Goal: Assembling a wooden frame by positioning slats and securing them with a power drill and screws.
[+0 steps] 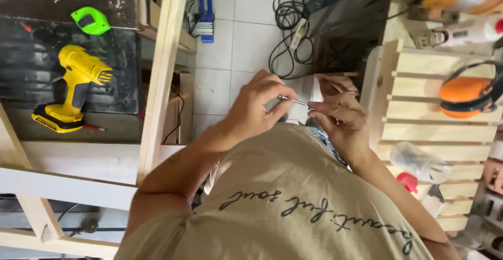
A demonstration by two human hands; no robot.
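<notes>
Pinching a thin metal screw between thumb and forefinger of the left hand, fingers curled closed around its near end, just above the beige shirt. Meeting it from the other side with the right hand, fingertips closing on the screw's far tip, remaining fingers folded in; hard to tell whether a second small piece is sitting between those fingertips, the view there being too small. Holding both hands close together over the white tiled floor, the screw lying roughly level between them. Standing to the left of the screw, a slanted pale wooden post of a frame. Resting well to the left of the screw, beyond that post, a yellow cordless drill on a dark mat, with a bright green tape measure lying just above the drill. Trailing on the floor above the screw, a coil of black cable, and a blue tool lying up and to the left. Sitting to the right of the screw, a slatted wooden crate, carrying orange ear defenders on its upper slats and a clear plastic bottle lower down, with a small red cap just below the bottle. Lying at the top right, well away from the screw, a white power tool.
</notes>
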